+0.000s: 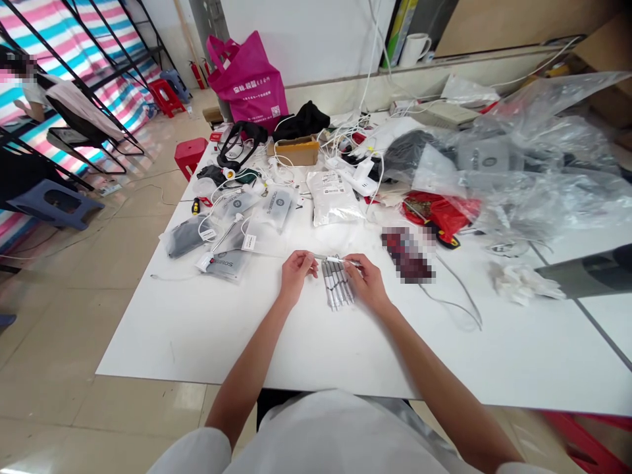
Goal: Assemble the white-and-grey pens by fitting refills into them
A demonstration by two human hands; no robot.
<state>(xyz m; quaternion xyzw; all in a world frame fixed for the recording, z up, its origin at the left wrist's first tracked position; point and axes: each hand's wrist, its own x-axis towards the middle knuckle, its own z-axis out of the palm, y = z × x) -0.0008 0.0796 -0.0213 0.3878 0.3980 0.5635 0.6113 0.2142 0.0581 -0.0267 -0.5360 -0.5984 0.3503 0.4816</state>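
My left hand (299, 268) and my right hand (365, 280) hold a slim grey-and-white pen (328, 257) level between them, one end in each hand's closed fingers. Just below it, several similar silver-and-white pens (338, 289) lie side by side in a row on the white table (237, 342). The right hand's fingers partly cover the pen's right end and the upper part of the row.
Frosted pouches (276, 207) lie left of centre, near a white parcel bag (333, 197). Cables and a pink tote (251, 85) stand behind. To the right are a blurred-out object (409, 255) with a cable, crumpled tissue (523, 283) and clear plastic bags (543, 164).
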